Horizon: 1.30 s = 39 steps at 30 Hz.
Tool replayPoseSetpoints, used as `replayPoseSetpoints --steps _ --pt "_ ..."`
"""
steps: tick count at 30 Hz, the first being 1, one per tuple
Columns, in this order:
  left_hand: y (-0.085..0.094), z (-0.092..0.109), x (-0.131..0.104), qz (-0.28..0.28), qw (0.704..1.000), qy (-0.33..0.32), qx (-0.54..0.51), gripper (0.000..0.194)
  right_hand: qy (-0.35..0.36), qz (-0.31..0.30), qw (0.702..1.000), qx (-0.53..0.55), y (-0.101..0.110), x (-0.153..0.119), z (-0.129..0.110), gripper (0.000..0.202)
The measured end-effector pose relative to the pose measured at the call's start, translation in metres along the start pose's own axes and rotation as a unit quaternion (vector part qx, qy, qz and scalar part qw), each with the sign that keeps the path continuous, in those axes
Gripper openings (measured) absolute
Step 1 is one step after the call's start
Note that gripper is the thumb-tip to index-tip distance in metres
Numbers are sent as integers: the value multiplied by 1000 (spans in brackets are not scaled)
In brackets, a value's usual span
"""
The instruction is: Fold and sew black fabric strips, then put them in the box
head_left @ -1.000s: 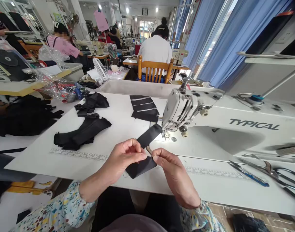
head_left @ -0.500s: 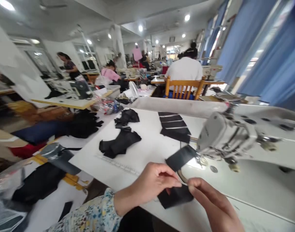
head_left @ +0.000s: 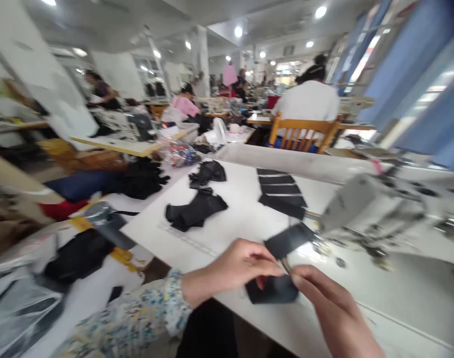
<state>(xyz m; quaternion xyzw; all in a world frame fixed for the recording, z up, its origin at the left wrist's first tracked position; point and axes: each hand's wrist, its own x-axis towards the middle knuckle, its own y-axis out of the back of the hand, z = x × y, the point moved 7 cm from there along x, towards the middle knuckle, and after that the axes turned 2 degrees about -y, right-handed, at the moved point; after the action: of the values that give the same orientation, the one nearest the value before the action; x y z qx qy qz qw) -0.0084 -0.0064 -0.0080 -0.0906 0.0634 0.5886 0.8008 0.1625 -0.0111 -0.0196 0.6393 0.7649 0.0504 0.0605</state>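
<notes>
Between my hands hangs a small black fabric piece (head_left: pixel 274 292), held at its upper edge above the white table front. My left hand (head_left: pixel 244 263) pinches its upper left part, thumb and forefinger closed. At its upper right corner my right hand (head_left: pixel 322 298) grips it between thumb and fingers. A thin tan strip shows between the fingertips; I cannot tell what it is. Just beyond, another black fabric piece (head_left: pixel 287 240) lies by the needle area of the sewing machine (head_left: pixel 372 214).
Black cut strips (head_left: pixel 280 186) lie in a row behind, and crumpled black fabric (head_left: pixel 195 210) sits to the left. A clear ruler (head_left: pixel 188 238) is on the sewing table (head_left: pixel 234 219). A side surface at left holds more black cloth (head_left: pixel 80 256). Ahead, a person sits on a wooden chair (head_left: pixel 303 133).
The view has turned left and tilted slightly, so the scene sits further right. Both hands keep their pinch on the black fabric piece, which has tilted a little and sits slightly higher.
</notes>
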Motion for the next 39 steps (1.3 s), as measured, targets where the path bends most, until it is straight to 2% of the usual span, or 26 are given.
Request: replayPoseSetpoints --steps 2,4,8,12,18,23,30,35,39 --pt "3 2 0 0 999 -25 35 27 -38 -38 998 12 -7 -2 -1 26" --pt "5 4 3 -16 998 -47 41 25 -45 -65 995 66 -11 0 -1 26" --pt "3 6 5 -52 996 -56 50 27 -50 -69 987 137 -12 2 2 24" --pt "1 9 4 -50 995 -63 64 28 -54 -79 983 160 -13 3 3 22" --pt "3 12 6 -38 992 -80 88 30 -57 -77 984 149 -13 5 5 21" --pt "3 16 7 -38 991 -104 71 23 -57 -69 989 117 -12 4 2 22" --pt "8 9 7 -24 995 -79 51 17 -49 -56 995 66 -8 4 -7 27" --pt "10 5 7 -34 995 -54 81 23 -48 -57 995 69 -7 3 -6 27" --pt "11 7 4 -22 997 -47 65 23 -53 -61 994 70 -6 -1 -6 27"
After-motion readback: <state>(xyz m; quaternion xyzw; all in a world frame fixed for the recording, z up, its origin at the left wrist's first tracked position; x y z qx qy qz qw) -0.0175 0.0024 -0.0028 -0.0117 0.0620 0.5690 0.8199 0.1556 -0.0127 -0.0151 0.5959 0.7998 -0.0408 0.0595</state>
